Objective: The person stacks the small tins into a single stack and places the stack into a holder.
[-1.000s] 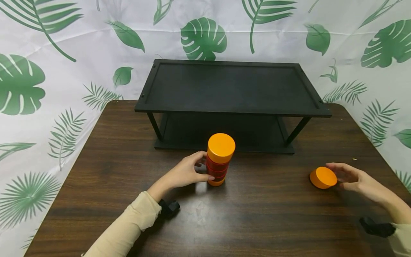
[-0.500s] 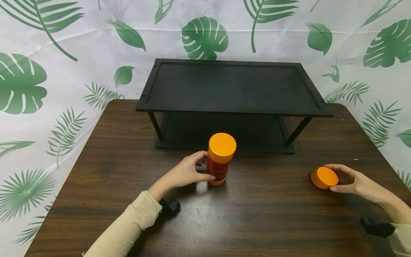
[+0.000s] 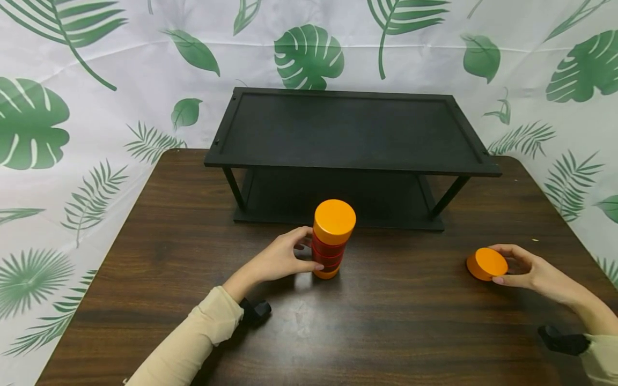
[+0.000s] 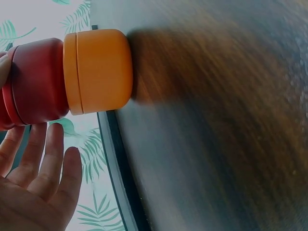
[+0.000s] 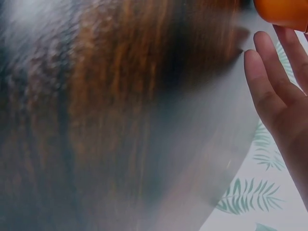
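My left hand [image 3: 282, 256] holds a stack of round lidded jars, thumb in front and fingers behind, around the red jars [image 3: 328, 252] in the middle. An orange jar [image 3: 334, 220] tops the stack. Another orange jar [image 4: 98, 70] forms its base, right at the tabletop in the left wrist view. Far to the right, my right hand [image 3: 533, 271] pinches a short round orange jar [image 3: 486, 262] between thumb and fingers. Only the lower edge of this orange jar [image 5: 284, 12] shows in the right wrist view, with other fingers [image 5: 269, 89] extended below it.
Behind the stack stands a black two-tier shelf [image 3: 343, 131] on the dark wooden table [image 3: 386, 327]. Its lower board [image 3: 333, 195] lies close behind the stacked jars. A white cloth with green leaves [image 3: 410, 48] hangs at the back and sides.
My right thumb has closed onto the front of the short orange jar, which it stood apart from a second ago. The left hand and the stack stay in place.
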`<state>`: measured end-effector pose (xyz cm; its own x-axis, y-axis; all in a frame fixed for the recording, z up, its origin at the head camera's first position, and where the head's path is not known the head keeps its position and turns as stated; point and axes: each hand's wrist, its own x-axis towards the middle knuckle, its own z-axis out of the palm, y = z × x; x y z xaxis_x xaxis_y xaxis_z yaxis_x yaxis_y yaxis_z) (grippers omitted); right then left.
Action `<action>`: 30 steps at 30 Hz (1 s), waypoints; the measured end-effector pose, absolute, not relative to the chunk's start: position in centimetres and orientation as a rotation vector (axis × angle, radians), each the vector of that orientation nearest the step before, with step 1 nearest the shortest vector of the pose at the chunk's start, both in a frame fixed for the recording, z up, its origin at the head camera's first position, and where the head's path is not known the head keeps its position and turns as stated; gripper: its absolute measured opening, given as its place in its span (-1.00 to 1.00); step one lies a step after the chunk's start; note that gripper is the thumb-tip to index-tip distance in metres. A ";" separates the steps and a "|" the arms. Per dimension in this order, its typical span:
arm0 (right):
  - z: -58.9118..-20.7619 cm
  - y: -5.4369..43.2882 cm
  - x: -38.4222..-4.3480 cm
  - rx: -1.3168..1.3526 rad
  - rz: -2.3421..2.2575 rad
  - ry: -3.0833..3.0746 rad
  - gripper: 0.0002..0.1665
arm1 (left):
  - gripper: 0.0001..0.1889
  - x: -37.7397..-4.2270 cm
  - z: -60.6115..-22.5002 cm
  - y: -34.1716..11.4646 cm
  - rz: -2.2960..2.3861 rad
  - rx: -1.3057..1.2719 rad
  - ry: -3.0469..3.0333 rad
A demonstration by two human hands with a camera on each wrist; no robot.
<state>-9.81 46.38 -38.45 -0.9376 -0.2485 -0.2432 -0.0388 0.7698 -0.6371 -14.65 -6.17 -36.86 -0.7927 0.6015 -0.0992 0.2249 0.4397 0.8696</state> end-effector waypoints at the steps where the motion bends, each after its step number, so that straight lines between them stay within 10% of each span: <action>1: -38.4 46.3 -9.9 -0.219 -0.947 2.649 -0.39 | -0.40 -14.6 -36.8 -6.2 1.300 0.699 2.303; 30: -35.1 43.8 -12.1 0.029 -1.093 2.785 -0.36 | -0.40 -14.6 -37.3 -6.1 1.303 0.695 2.295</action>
